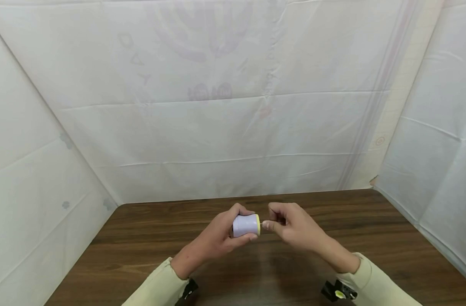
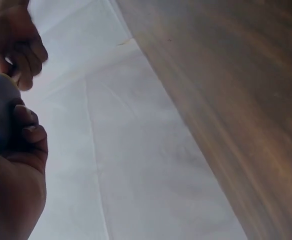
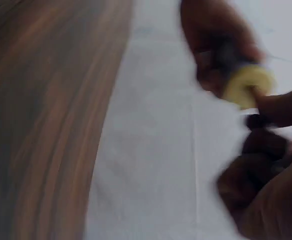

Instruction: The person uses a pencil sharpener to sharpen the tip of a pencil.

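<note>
A small lavender cylinder [image 1: 245, 225] with a yellow end lies on its side in my left hand [image 1: 222, 231], above the table. My left thumb and fingers grip it from both sides, and the yellow end [image 3: 247, 84] faces my right hand [image 1: 294, 225]. There, curled fingers and thumb pinch a thin, short piece right at the middle of that end; I cannot tell what it is. In the left wrist view the lavender cylinder [image 2: 4, 107] is dark and partly hidden by the fingers. The right wrist view is blurred.
Below both hands spreads a dark wood-grain table [image 1: 149, 238]. White sheeting [image 1: 233, 136] stands as walls behind it and along both sides. Black devices, one of them a wrist camera [image 1: 339, 290], sit at the pale sleeves [image 1: 374, 280].
</note>
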A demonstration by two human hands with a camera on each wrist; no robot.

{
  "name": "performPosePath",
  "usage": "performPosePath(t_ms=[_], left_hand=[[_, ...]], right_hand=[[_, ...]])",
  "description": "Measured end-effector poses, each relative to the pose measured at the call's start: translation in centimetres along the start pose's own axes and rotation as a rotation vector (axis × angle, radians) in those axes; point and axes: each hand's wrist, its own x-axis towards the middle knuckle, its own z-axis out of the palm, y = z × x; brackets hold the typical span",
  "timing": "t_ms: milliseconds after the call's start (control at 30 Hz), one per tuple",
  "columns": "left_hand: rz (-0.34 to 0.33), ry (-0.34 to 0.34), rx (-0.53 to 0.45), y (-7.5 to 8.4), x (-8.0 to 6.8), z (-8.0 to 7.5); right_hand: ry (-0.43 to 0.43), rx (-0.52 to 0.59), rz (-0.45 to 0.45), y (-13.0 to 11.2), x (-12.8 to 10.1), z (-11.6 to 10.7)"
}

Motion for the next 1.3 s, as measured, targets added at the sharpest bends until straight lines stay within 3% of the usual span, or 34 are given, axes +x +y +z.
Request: performPosePath(t_ms=[100, 167, 233, 300, 433, 633, 700, 833, 933, 1100, 1300], left_hand=[[0.036, -0.039, 0.053, -0.1, 0.0, 0.2], [0.049, -0.052, 0.079, -0.2, -0.1, 0.3], [0.047, -0.060, 0.085, -0.2, -0.1, 0.3], [0.033, -0.061, 0.069, -0.3, -0.2, 0.3], [0.006, -0.042, 0.015, -0.4, 0.0, 0.2], [-0.037, 0.046, -0.045, -0.2, 0.0, -0.1], [-0.068, 0.072, -0.082, -0.2, 0.0, -0.1], [-0.132, 0.107, -0.167, 0.0, -0.2, -0.2], [-0.155, 0.114, -0.211, 0.2, -0.4, -0.3], [-0.151, 0.098, -0.267, 0.4, -0.4, -0.3], [-0.122, 0.078, -0.256, 0.6, -0.6, -0.5]], right_hand=[[-0.206, 0.273, 0.274, -0.2, 0.2, -1.0], [-0.319, 0.419, 0.403, -0.2, 0.3, -1.4], [-0.398, 0.507, 0.470, -0.1, 0.3, -1.6], [-0.425, 0.507, 0.455, 0.1, 0.4, -1.6], [-0.349, 0.307, 0.261, 0.4, 0.6, -1.4], [-0.045, 0.024, -0.057, 0.8, 0.7, -0.9], [0.076, -0.108, -0.220, 1.2, 0.9, -0.5], [0.344, -0.488, -0.635, 1.6, 1.7, 0.2], [0.490, -0.654, -0.834, 1.6, 2.2, 0.5], [0.502, -0.643, -0.931, 1.4, 2.5, 0.8], [0.407, -0.513, -0.857, 1.0, 2.1, 1.2]])
